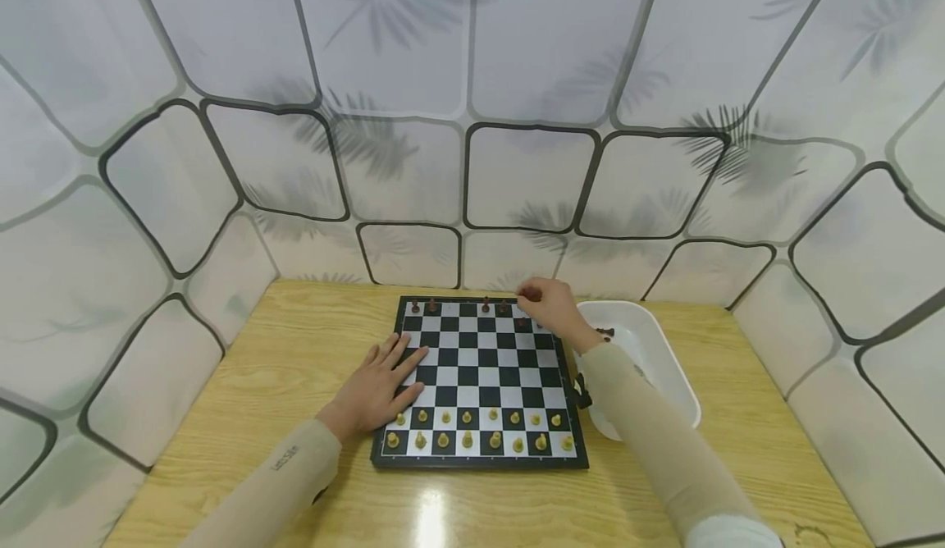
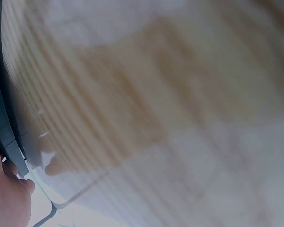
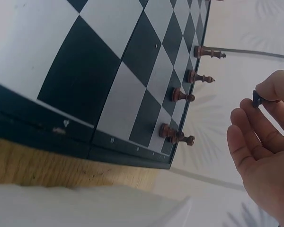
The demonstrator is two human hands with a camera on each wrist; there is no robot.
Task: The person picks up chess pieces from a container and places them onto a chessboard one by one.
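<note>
A black-and-white chessboard (image 1: 472,351) lies on the wooden table. Spread fingers of my left hand (image 1: 376,388) rest on its left edge; only part of that hand (image 2: 9,198) enters the left wrist view. Above the far right corner, my right hand (image 1: 554,312) is raised. In the right wrist view, its thumb and forefinger pinch a small dark chess piece (image 3: 257,98), mostly covered, so its kind is unclear. Along the far side stand several brown pieces, including a king (image 3: 210,53), a bishop (image 3: 201,77) and a pawn (image 3: 182,95). Two rows of yellow pieces (image 1: 467,440) fill the near side.
Right of the board stands a white tray (image 1: 682,384) with a few dark pieces (image 1: 605,332) in it, partly covered by my right forearm. A patterned wall (image 1: 517,179) rises right behind the table (image 1: 295,326). A dark object (image 1: 582,392) sits between board and tray.
</note>
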